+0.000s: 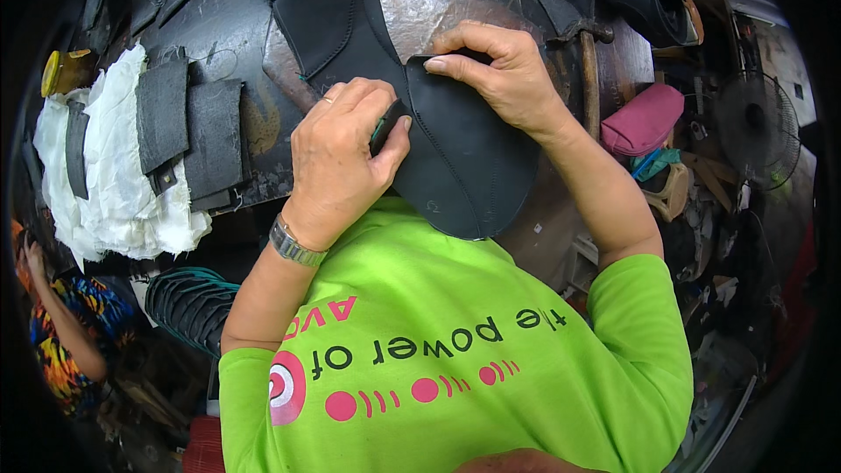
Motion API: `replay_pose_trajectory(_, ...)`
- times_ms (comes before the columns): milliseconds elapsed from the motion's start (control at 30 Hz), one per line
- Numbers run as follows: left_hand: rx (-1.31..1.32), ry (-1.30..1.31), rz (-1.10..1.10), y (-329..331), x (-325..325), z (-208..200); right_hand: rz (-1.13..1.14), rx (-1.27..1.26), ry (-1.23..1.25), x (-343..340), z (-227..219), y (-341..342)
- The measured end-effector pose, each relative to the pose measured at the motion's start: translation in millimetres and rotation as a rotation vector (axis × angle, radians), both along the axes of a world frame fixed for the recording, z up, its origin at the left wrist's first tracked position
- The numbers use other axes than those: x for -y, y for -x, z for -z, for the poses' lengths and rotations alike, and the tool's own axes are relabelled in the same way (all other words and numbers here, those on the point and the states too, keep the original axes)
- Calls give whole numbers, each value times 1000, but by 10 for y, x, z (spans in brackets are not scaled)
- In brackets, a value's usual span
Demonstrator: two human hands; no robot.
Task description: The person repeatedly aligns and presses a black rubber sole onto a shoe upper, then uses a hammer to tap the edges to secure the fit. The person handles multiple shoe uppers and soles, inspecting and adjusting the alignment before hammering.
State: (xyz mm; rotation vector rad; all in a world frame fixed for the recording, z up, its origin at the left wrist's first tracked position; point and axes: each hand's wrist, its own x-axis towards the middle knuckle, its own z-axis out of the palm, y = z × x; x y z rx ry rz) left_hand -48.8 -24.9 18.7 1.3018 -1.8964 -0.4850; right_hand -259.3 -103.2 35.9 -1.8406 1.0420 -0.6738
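A black leather shoe upper (473,153) with a stitched seam and rounded lower end hangs over the near edge of the bench, against my shirt. At its left edge, my left hand (346,140) is closed, with a curled black edge between thumb and fingers. My right hand (504,70) pinches the upper's top right edge between thumb and forefinger, folding it over. Just beyond, a black stitched leather piece (324,22) lies on the bench; I cannot tell whether it is joined to the upper.
White padding sheets (109,158) and black rectangular pieces (215,136) cover the bench's left, by a yellow-lidded jar (68,73). A hammer (589,79) lies right of my right hand. Beyond are a pink pouch (644,120) and fan (758,127). Another person's arm (74,333) shows at left.
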Motion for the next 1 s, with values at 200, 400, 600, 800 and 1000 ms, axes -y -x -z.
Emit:
replay_pose_trajectory(200, 16, -24, -13, -6, -24, -13, -50, -86, 134, -2, -28, 44)
replay_pose_trajectory(400, 14, -21, -7, -18, -19, -11, -185, 123, -166, 132, -64, 168)
replay_pose_trajectory(600, 22, -47, -5, -8, -10, -5, -167, -56, -74, 148, -66, 57)
replay_pose_trajectory(800, 15, -22, -4, -9, -21, -21, -58, -271, 92, 60, -105, -72)
replay_pose_trajectory(1000, 28, -30, -6, -13, -31, -21, 30, -390, 182, 33, -153, -133)
